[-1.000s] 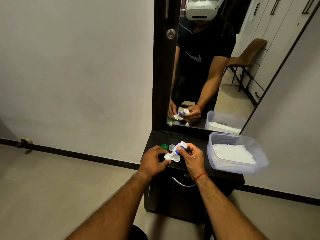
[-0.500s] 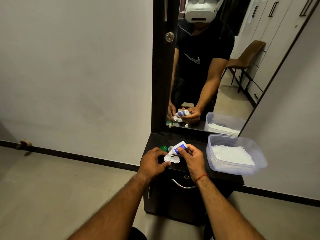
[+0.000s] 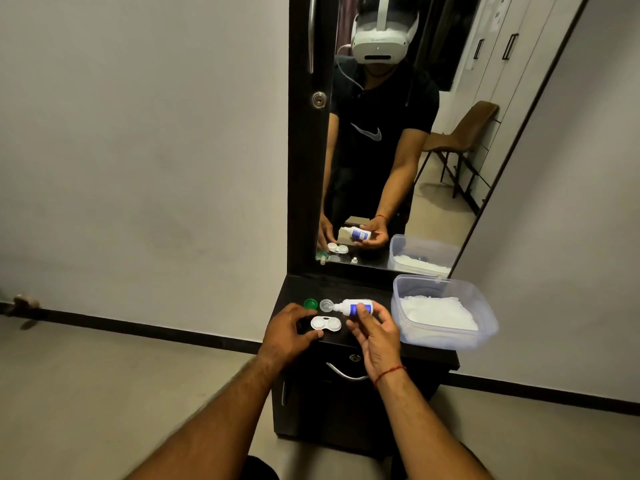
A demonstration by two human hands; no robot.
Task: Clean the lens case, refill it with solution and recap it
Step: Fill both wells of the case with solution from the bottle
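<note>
we see bottle [image 3: 355,307] drawn back from case [image 3: 325,323]: half second ago nozzle tipped over wells, now level, just behind it. right grip [image 3: 375,327] wraps bottle. left grip [image 3: 289,329] at case's left end; pinching or only touching, we cannot tell. case lies open on worktop [image 3: 367,289], green cap [image 3: 310,303] near. we judge filling over, recapping next.

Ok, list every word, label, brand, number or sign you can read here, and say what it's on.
No text here is readable as words.
The blue label on the solution bottle in the right hand: white print, too small to read.
The black shirt in the mirror: a white swoosh mark, no lettering.
The pale sheet reflected at the mirror's top right: too blurred to read.
</note>
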